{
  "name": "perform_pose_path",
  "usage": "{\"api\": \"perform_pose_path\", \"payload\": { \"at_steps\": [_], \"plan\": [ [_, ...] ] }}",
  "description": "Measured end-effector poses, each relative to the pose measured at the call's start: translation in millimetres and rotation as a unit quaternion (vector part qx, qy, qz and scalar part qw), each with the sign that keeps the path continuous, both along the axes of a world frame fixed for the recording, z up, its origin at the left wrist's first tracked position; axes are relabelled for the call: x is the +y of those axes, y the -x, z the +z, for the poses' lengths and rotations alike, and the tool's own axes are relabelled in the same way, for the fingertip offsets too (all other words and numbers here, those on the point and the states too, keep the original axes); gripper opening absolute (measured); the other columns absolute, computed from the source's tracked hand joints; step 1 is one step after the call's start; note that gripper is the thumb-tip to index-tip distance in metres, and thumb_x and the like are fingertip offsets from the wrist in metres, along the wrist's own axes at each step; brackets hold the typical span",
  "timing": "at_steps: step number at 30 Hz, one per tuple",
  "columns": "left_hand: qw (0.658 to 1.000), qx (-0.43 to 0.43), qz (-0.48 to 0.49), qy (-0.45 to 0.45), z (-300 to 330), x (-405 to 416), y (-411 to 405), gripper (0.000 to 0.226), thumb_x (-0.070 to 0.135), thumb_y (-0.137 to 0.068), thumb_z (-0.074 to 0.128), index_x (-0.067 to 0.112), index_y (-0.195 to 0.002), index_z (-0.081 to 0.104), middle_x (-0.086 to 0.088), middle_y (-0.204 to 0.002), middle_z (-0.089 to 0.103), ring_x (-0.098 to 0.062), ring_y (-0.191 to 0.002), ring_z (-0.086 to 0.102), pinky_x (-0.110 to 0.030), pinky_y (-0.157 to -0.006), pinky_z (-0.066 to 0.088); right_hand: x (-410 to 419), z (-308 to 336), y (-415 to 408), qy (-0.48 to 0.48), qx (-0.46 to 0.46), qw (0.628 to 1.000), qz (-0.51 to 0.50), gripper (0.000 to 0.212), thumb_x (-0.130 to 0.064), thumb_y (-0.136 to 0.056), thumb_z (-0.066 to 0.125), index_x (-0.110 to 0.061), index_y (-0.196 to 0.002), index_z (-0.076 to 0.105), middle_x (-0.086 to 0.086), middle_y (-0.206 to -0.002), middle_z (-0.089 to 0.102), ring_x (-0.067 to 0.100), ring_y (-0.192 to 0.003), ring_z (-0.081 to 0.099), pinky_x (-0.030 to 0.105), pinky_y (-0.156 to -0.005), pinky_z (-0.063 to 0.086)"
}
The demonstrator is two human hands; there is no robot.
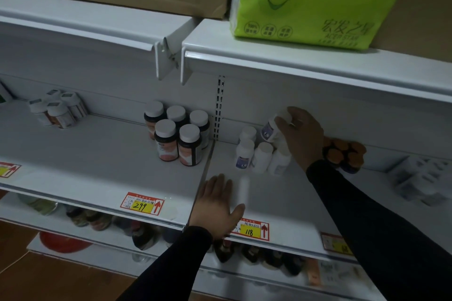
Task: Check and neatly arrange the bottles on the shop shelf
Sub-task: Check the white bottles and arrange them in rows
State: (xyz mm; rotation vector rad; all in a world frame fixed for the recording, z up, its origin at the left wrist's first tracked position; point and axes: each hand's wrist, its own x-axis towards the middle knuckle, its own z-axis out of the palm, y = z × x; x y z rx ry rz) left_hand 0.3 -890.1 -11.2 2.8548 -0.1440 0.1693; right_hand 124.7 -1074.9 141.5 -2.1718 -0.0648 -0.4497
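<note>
White bottle gripped, right hand; orange-capped bottles probably behind

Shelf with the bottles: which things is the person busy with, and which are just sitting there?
Part of the job:
- white bottle gripped and tilted in the right hand
- white bottles standing beneath it
- left hand flat on the shelf

Just sitting there:
- dark bottles with white caps
- green tissue pack
- price tag 118
- price tag 299

light: dim, flat – blur: white boxes far right, lower shelf – edges bowed, wide-angle
</note>
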Motion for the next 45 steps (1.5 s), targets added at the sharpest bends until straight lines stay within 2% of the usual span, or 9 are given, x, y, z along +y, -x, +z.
{"api": "perform_pose_path", "payload": {
  "at_steps": [5, 10, 15, 20, 23, 31, 36, 42, 45],
  "plan": [
    [0.996, 0.079, 0.0, 0.038, 12, 3, -4, 0.094, 0.069, -0.077, 0.009, 0.018, -0.153, 0.031, -0.008, -0.162, 0.022, -0.025, -0.149, 0.017, -0.035, -0.121, 0.011, -12, 15, 23, -0.078, -0.001, 0.997, 0.025, 0.039, -0.026, -0.09, 0.071, -0.013, -0.126, 0.063, -0.008, -0.114, 0.062, 0.003, -0.097, 0.059, 0.007, -0.083, 0.045],
    [0.96, 0.118, 0.02, 0.254, 56, 2, -8, 0.069, 0.056, -0.094, 0.05, 0.022, -0.151, 0.033, 0.005, -0.151, 0.038, -0.014, -0.14, 0.032, -0.025, -0.112, 0.025, -17, 12, 45, -0.12, 0.016, 0.991, 0.051, 0.03, -0.024, -0.089, 0.072, -0.016, -0.117, 0.065, -0.012, -0.099, 0.065, -0.007, -0.086, 0.059, 0.001, -0.074, 0.043],
    [0.841, 0.163, -0.024, 0.515, 96, -16, -10, 0.056, 0.038, -0.088, 0.069, 0.031, -0.139, 0.047, 0.009, -0.133, 0.057, -0.012, -0.122, 0.055, -0.028, -0.097, 0.044, -12, -3, 56, -0.148, 0.066, 0.983, 0.082, 0.022, -0.028, -0.089, 0.071, -0.021, -0.109, 0.066, -0.015, -0.096, 0.068, 0.0, -0.091, 0.065, 0.021, -0.082, 0.051],
    [0.743, 0.206, -0.064, 0.633, 104, -28, -4, 0.048, 0.022, -0.082, 0.066, 0.025, -0.129, 0.058, -0.01, -0.12, 0.067, -0.026, -0.111, 0.063, -0.037, -0.096, 0.05, -12, -9, 60, -0.224, 0.111, 0.963, 0.1, 0.016, -0.024, -0.093, 0.065, -0.013, -0.104, 0.071, 0.001, -0.101, 0.073, 0.016, -0.094, 0.07, 0.035, -0.08, 0.056],
    [0.644, 0.254, -0.031, 0.72, 103, -34, 0, 0.05, 0.022, -0.079, 0.067, 0.012, -0.127, 0.056, -0.014, -0.114, 0.068, -0.028, -0.105, 0.066, -0.035, -0.09, 0.052, -9, -5, 69, -0.253, 0.131, 0.952, 0.111, 0.013, -0.018, -0.097, 0.058, -0.024, -0.092, 0.069, -0.004, -0.097, 0.071, 0.016, -0.094, 0.067, 0.036, -0.084, 0.055],
    [0.665, 0.196, -0.002, 0.721, 107, -42, 11, 0.048, 0.009, -0.077, 0.075, 0.017, -0.121, 0.057, -0.011, -0.114, 0.068, -0.027, -0.106, 0.066, -0.036, -0.093, 0.054, -10, -8, 90, -0.226, 0.174, 0.944, 0.164, 0.013, -0.029, -0.099, 0.055, -0.04, -0.102, 0.06, -0.013, -0.107, 0.066, 0.006, -0.099, 0.065, 0.019, -0.073, 0.055],
    [0.714, 0.156, -0.003, 0.683, 110, -43, 13, 0.045, -0.003, -0.079, 0.073, 0.024, -0.113, 0.059, -0.008, -0.113, 0.067, -0.022, -0.103, 0.066, -0.033, -0.091, 0.054, -13, -9, 97, -0.191, 0.193, 0.944, 0.189, 0.028, -0.03, -0.094, 0.064, -0.043, -0.116, 0.053, -0.008, -0.117, 0.064, 0.009, -0.104, 0.063, 0.025, -0.081, 0.056],
    [0.59, 0.253, 0.015, 0.766, 115, -40, 13, 0.036, 0.024, -0.094, 0.061, 0.008, -0.126, 0.057, -0.016, -0.113, 0.068, -0.027, -0.101, 0.067, -0.035, -0.088, 0.054, -17, -7, 94, -0.314, 0.218, 0.9, 0.21, 0.033, -0.008, -0.095, 0.059, -0.027, -0.121, 0.06, -0.002, -0.117, 0.069, 0.012, -0.104, 0.068, 0.027, -0.085, 0.057],
    [0.626, 0.227, 0.024, 0.746, 114, -42, 11, 0.036, 0.019, -0.094, 0.063, 0.008, -0.127, 0.055, -0.016, -0.119, 0.066, -0.029, -0.107, 0.066, -0.034, -0.089, 0.055, -17, -8, 94, -0.327, 0.234, 0.887, 0.226, 0.036, -0.006, -0.096, 0.054, -0.022, -0.128, 0.058, 0.001, -0.122, 0.067, 0.018, -0.11, 0.066, 0.028, -0.087, 0.056]
  ]
}}
